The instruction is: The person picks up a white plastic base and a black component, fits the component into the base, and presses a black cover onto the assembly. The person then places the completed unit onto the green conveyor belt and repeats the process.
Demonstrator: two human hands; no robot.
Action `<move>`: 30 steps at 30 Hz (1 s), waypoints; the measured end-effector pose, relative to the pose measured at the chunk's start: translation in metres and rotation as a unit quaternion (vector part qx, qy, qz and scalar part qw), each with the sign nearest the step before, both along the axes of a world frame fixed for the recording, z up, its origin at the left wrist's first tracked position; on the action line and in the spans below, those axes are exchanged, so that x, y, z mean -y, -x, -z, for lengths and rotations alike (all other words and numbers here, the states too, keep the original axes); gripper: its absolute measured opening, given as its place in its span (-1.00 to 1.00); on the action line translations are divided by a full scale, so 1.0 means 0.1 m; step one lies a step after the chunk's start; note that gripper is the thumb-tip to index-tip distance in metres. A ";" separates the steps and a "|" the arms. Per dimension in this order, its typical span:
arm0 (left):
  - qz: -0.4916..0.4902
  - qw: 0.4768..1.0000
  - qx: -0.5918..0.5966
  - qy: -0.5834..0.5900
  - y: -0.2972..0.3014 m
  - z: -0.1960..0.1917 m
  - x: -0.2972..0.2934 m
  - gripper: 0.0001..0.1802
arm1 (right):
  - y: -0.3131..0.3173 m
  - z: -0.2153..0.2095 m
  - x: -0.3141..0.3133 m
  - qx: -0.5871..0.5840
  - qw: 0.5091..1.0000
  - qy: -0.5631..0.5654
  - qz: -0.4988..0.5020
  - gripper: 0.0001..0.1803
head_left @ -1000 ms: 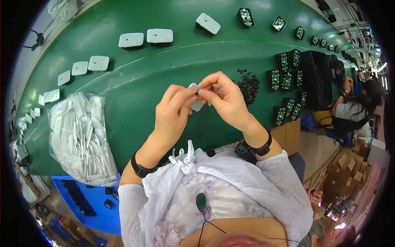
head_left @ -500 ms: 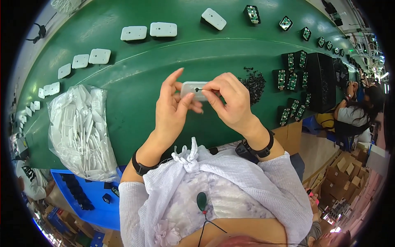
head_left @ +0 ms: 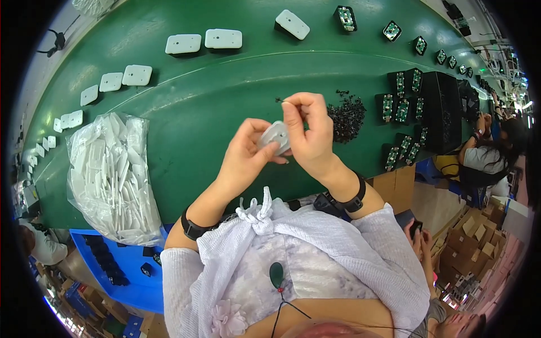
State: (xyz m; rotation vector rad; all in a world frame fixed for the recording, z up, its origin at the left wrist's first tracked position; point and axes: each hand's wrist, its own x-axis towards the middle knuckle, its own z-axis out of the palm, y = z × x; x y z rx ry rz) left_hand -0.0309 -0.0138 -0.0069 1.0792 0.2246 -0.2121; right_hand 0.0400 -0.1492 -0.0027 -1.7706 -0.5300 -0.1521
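My left hand (head_left: 243, 153) grips a white plastic cover (head_left: 275, 135) by its edge, tilted above the green table. My right hand (head_left: 313, 130) is raised just beyond the cover, thumb and forefinger pinched on a tiny black part (head_left: 278, 100) that sticks out from the fingertips. To the right of that hand lies a heap of small black parts (head_left: 346, 119). A clear plastic bag (head_left: 112, 179) full of similar white covers rests on the table at the left.
White-covered boxes (head_left: 224, 39) stand in a line along the far side. Black housings with green circuit boards (head_left: 401, 110) cluster at the right beside a black bin (head_left: 440, 107). A blue tray (head_left: 125, 290) sits below the table's near left edge. Other people are at the right.
The white cover has been tilted and lowered slightly. My right hand has moved from the cover's face to just beyond it, with the tiny black part out in the air.
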 end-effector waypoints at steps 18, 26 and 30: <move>-0.164 0.986 -0.002 -0.036 -0.01 -0.06 -0.21 -0.80 | 0.03 -0.08 -0.13 0.042 0.993 0.087 -0.063 -0.91; -0.167 0.980 0.088 -0.062 0.03 -0.01 -0.12 -0.83 | 0.11 0.12 -0.17 -0.163 0.983 0.001 -0.087 -0.91; -0.193 0.961 0.140 -0.144 0.03 0.04 -0.11 -0.89 | 0.11 0.13 -0.16 -0.188 0.977 0.004 -0.103 -0.91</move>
